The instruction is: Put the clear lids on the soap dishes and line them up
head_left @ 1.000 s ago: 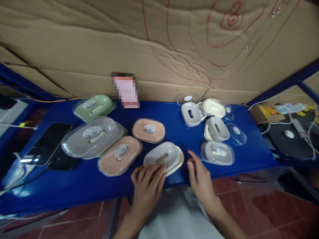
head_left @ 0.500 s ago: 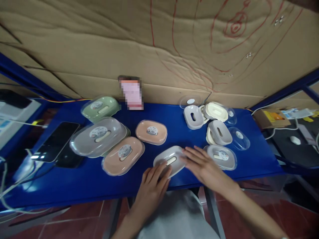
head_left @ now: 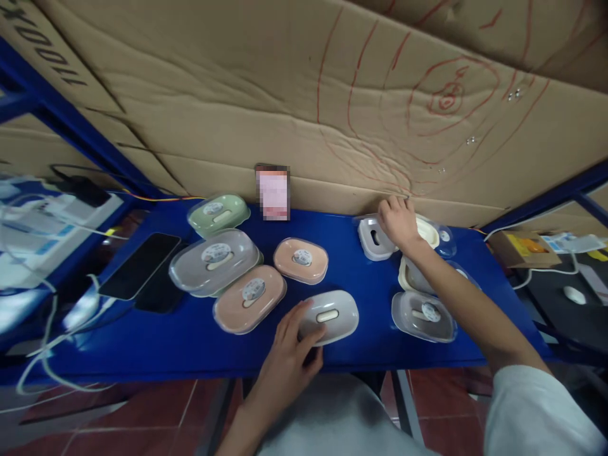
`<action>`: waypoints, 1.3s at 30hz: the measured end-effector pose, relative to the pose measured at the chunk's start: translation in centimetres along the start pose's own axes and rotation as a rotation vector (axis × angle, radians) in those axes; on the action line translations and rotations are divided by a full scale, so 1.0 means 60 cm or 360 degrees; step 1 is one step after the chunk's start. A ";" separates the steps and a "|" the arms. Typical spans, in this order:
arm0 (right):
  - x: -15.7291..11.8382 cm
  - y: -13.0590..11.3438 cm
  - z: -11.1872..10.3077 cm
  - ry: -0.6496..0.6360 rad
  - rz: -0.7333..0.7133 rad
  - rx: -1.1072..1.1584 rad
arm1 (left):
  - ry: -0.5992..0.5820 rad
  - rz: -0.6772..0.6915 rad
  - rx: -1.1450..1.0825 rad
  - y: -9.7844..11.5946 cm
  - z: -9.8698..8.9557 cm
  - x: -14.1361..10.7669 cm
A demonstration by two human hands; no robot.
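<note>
My left hand (head_left: 297,339) is closed round the left end of a grey oval plastic box (head_left: 344,316), its thumb at the near side. A cream bar lies in the slot of the box's top. At the back right, my right hand (head_left: 398,218) has its fingers curled down among the loose pieces; the fingertips and whatever they grip are hidden. Beside it are a grey box with an open slot (head_left: 373,244) and a cream piece (head_left: 427,233). My right forearm partly covers another grey box (head_left: 413,275). A clear-lidded grey box (head_left: 425,316) lies nearer me.
On the left stand clear-lidded boxes: green (head_left: 223,212), grey (head_left: 237,247) and two peach ones (head_left: 304,263). A phone (head_left: 273,193) leans on the cardboard wall (head_left: 213,114). A black phone (head_left: 142,266) and white cables (head_left: 45,342) lie further left on the blue table (head_left: 190,354).
My right hand has left the grey box in front of me and reached to the back right pieces. The left hand stays on the box. The view has shifted slightly.
</note>
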State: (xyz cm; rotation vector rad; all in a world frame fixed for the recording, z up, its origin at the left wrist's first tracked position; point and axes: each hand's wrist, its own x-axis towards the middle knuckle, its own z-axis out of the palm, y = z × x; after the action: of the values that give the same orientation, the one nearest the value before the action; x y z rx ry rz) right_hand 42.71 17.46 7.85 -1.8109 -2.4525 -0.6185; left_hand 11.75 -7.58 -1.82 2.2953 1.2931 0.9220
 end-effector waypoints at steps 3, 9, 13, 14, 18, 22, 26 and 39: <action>-0.056 -0.026 -0.042 0.0029 -0.0181 0.0055 | -0.0014 -0.0057 -0.0089 -0.006 0.000 -0.001; -0.254 -0.138 -0.111 0.0125 -0.0810 0.0355 | -0.0085 -0.0383 -0.0339 -0.018 0.000 -0.005; -0.317 -0.191 -0.104 0.0009 -0.0704 0.0590 | -0.0205 -0.0417 -0.0413 -0.023 0.000 -0.007; -0.324 -0.197 -0.097 -0.0036 -0.0683 0.0651 | -0.0235 -0.0418 -0.0419 -0.023 -0.001 -0.007; -0.341 -0.210 -0.072 -0.0180 -0.0684 0.0874 | -0.0286 -0.0445 -0.0443 -0.023 -0.005 -0.005; -0.348 -0.215 -0.064 -0.0214 -0.0852 0.0923 | -0.0314 -0.0442 -0.0484 -0.023 -0.009 -0.002; -0.340 -0.210 -0.056 -0.0233 -0.1034 0.0938 | -0.0365 -0.0420 -0.0490 -0.028 -0.011 0.000; -0.367 -0.211 -0.045 -0.0124 -0.0960 0.0877 | -0.0482 -0.0171 -0.0411 -0.049 -0.033 0.024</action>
State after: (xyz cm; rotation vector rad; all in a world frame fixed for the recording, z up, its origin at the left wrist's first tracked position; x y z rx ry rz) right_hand 37.54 -6.60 0.94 -0.9139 -2.8306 0.1385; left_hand 9.08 -4.87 -1.53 2.0483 1.0871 0.6335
